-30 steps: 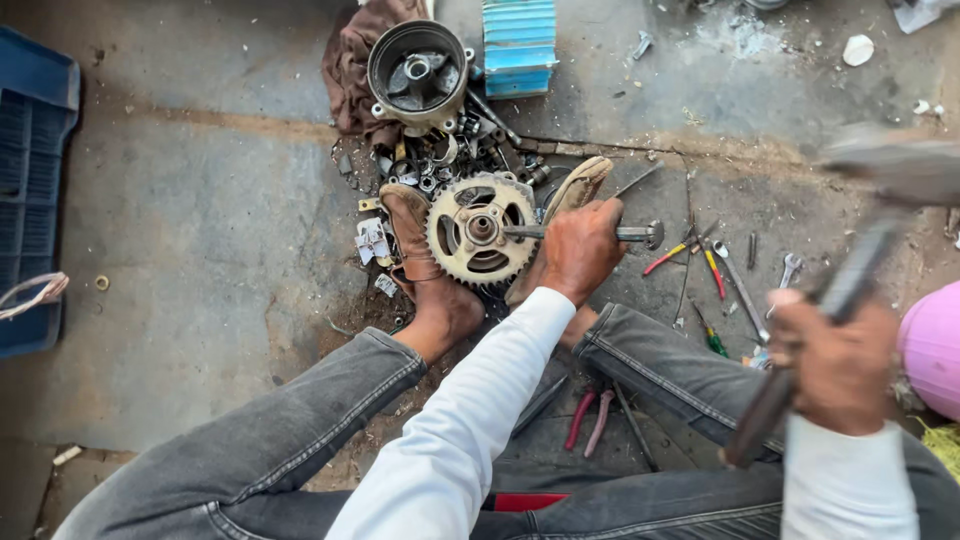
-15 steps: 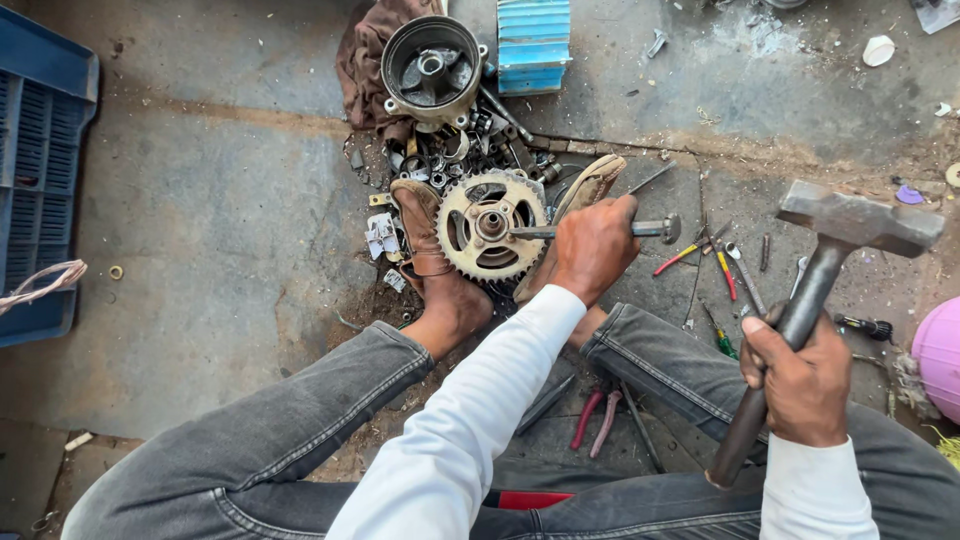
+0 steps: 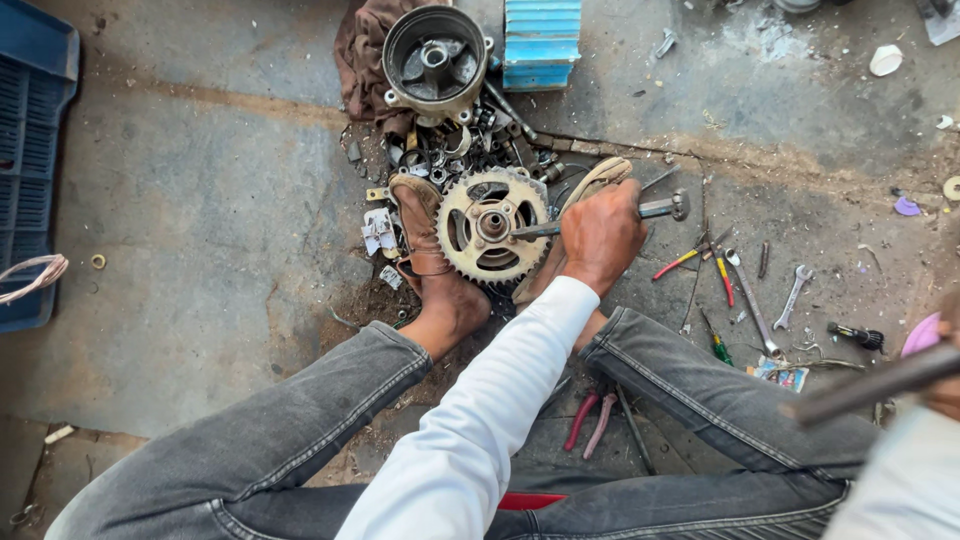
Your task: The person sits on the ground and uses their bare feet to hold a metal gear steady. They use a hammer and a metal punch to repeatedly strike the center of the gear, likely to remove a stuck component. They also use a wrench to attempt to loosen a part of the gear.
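I sit on the concrete floor with a toothed sprocket (image 3: 492, 228) clamped between my two sandalled feet (image 3: 432, 262). My left hand (image 3: 600, 235) is closed round a steel rod (image 3: 660, 209). The rod lies level, and its tip rests on the sprocket's hub. My right hand (image 3: 948, 398) shows only at the right edge, gripping a blurred hammer handle (image 3: 862, 387). The hammer head is out of frame.
Behind the sprocket are a pile of small metal parts (image 3: 470, 150), a round hub drum (image 3: 433, 60) on a brown rag and a blue ribbed block (image 3: 540, 40). Pliers (image 3: 688, 260), spanners (image 3: 795, 295) and screwdrivers lie right. Red pliers (image 3: 590, 420) sit between my legs, a blue crate (image 3: 30, 150) left.
The hammer, raised at the right with its head in view, has swung down and right, so only its blurred handle shows. My left hand still holds the rod on the hub.
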